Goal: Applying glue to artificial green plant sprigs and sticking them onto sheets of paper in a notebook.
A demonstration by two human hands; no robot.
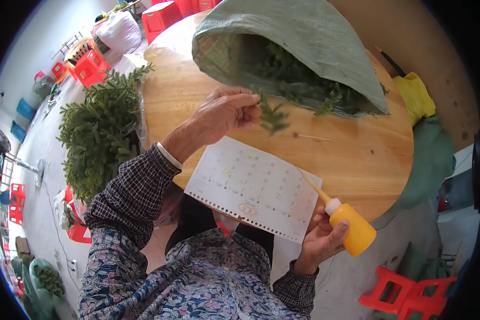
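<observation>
Pinching a fir-like sprig (273, 119) over the worktop (357, 162), the left hand (228, 113) is near the woven sack (298, 37), whose inside greenery (330, 101) seems unused, while the right hand (325, 239) holds a yellow nozzle bottle (354, 229) and heaped branches (98, 138) look finished.

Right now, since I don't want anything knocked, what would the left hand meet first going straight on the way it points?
Past the sprig it holds, the left hand would likely meet the green bag first, at its open mouth, though depth is unclear.
</observation>
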